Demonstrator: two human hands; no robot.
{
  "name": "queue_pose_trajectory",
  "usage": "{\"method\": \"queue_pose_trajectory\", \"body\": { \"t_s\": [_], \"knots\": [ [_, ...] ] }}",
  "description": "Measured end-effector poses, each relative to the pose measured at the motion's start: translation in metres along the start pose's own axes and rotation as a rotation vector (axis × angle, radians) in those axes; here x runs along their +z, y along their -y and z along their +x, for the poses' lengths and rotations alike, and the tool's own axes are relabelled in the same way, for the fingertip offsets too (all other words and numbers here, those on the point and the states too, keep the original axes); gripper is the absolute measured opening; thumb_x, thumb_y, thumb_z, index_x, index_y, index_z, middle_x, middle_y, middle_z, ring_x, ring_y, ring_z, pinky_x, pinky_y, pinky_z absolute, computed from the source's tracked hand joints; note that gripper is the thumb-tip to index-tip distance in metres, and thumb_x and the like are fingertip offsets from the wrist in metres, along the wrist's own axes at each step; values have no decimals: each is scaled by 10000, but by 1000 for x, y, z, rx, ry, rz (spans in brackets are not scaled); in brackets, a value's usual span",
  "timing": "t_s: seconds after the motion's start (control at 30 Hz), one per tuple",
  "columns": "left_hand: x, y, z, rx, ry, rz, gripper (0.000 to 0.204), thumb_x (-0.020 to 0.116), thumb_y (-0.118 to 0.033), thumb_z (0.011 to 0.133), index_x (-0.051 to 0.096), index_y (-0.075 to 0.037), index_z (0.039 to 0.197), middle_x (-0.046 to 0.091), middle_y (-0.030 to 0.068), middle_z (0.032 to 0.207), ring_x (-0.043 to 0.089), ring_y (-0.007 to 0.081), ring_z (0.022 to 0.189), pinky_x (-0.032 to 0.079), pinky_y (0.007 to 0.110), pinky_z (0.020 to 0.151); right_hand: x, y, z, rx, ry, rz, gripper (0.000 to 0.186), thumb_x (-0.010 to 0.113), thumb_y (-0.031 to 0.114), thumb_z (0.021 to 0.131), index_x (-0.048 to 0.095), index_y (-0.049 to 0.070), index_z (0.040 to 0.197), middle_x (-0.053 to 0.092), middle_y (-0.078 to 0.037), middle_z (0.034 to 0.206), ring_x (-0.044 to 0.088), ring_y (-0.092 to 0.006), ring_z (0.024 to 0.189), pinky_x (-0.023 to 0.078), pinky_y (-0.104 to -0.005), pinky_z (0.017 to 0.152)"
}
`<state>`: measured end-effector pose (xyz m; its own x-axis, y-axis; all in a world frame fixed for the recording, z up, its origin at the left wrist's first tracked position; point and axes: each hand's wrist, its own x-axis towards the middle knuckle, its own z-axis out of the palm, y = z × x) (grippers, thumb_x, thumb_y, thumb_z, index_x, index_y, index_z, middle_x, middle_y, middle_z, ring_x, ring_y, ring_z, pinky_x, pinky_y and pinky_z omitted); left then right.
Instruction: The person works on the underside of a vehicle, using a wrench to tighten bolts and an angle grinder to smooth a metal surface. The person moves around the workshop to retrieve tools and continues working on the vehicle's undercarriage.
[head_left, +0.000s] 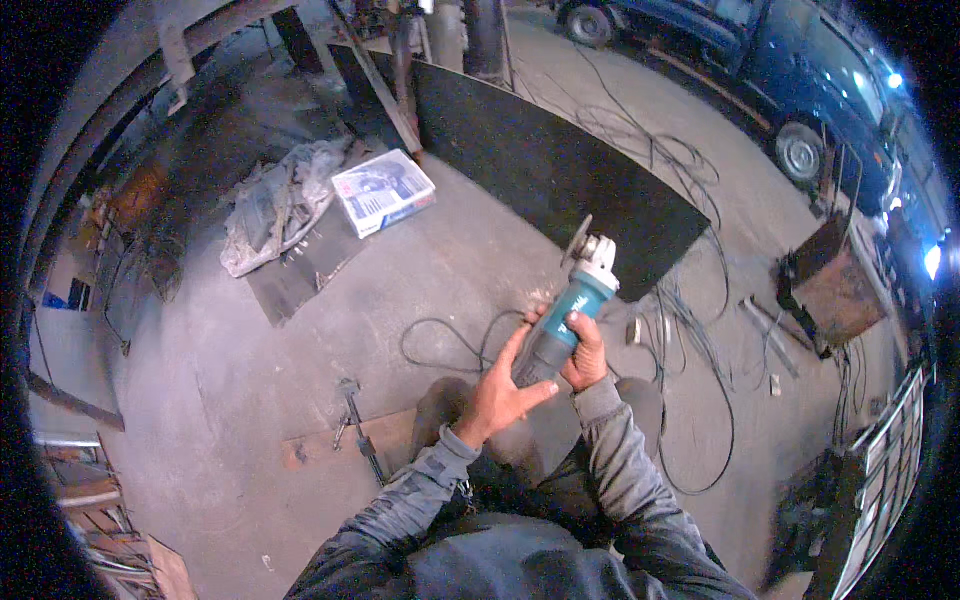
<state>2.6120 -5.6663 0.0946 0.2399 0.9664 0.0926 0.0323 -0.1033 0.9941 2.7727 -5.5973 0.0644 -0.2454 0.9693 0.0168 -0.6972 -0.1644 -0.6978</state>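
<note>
A teal angle grinder [571, 308] is held up in front of me with its pale metal head pointing away and a thin disc [577, 241] at the head's left side. My right hand [587, 358] is closed round the right of its body, thumb on the teal casing. Against the dark rear end lies my left hand [500, 396], its fingers passing behind the tool and its thumb stretched along the near end. Part of the left fingers is hidden by the grinder. A dark cord [440, 322] loops on the floor just left of the tool.
A white and blue box [383, 190] sits beside crumpled plastic sheeting [280, 205]. A dark metal sheet [540, 150] stands on edge ahead. Cables [690, 340] trail across the right floor near a rusty metal box [838, 285]. A hammer-like tool [360, 430] lies near my left arm; a blue vehicle [800, 75] stands far right.
</note>
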Motion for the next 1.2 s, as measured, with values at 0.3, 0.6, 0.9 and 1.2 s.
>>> {"method": "queue_pose_trajectory", "body": {
  "t_s": [0.3, 0.6, 0.9, 1.2],
  "knots": [
    [14, -18, -31, 259, -112, 100, 982, 806, -264, 768, 209, -33, 1513, 427, 174, 1429, 564, 238, 1075, 517, 352, 827, 30, 33, -16, 126, 52, -113, 461, 621, 295, 866, 497, -7, 1192, 644, -150, 1060, 652, -287, 956, 531, -428, 874],
    [70, -31, -58, 213, -211, 63, 872, 836, -338, 714, 356, 7, 1355, 595, 220, 1182, 616, 324, 1050, 496, 408, 915, 28, 83, -54, 138, 62, -143, 444, 555, 357, 939, 563, -14, 1184, 666, -150, 1041, 642, -287, 946, 508, -422, 895],
    [69, -31, -20, 81, -184, -151, 848, 809, -312, 720, 343, 47, 1331, 586, 248, 1208, 594, 331, 1113, 467, 413, 945, 0, 103, -9, 259, 90, -170, 547, 578, 409, 919, 534, -49, 1214, 627, -195, 1151, 598, -309, 1068, 456, -410, 983],
    [55, -39, -23, 174, -257, -143, 889, 803, -285, 750, 292, 62, 1391, 547, 250, 1296, 564, 342, 1195, 449, 421, 992, 21, 100, 5, 343, 119, -167, 573, 594, 384, 900, 507, -70, 1239, 614, -197, 1154, 586, -333, 1077, 441, -416, 1005]
  ]
}}
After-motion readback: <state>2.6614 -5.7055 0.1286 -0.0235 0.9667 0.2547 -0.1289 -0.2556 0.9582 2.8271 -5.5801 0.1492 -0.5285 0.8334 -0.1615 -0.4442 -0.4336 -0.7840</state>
